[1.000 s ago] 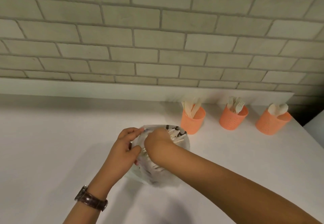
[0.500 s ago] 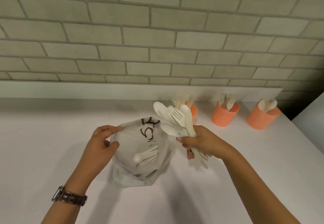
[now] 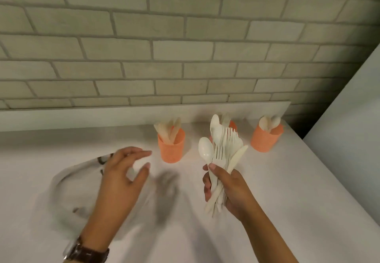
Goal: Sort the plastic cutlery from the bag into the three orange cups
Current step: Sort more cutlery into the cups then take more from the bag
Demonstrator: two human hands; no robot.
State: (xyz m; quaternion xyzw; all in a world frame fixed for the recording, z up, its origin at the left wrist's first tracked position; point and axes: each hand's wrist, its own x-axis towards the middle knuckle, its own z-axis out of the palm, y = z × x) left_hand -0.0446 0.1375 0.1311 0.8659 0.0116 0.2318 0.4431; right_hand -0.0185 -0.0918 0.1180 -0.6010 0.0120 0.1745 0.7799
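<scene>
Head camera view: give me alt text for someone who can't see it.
The right hand grips a bundle of white plastic spoons, forks and knives upright over a white counter. The left hand is open over a blurred bag. Behind, three orange cups of cutlery stand near a brick wall.

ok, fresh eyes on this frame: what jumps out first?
The right hand, centre right, grips a fanned bundle of white cutlery: spoons, forks, a knife. Behind it, orange cups line the back of the counter: left cup, middle cup partly hidden by the bundle, right cup, each holding cutlery. The left hand is open over the blurred bag.
</scene>
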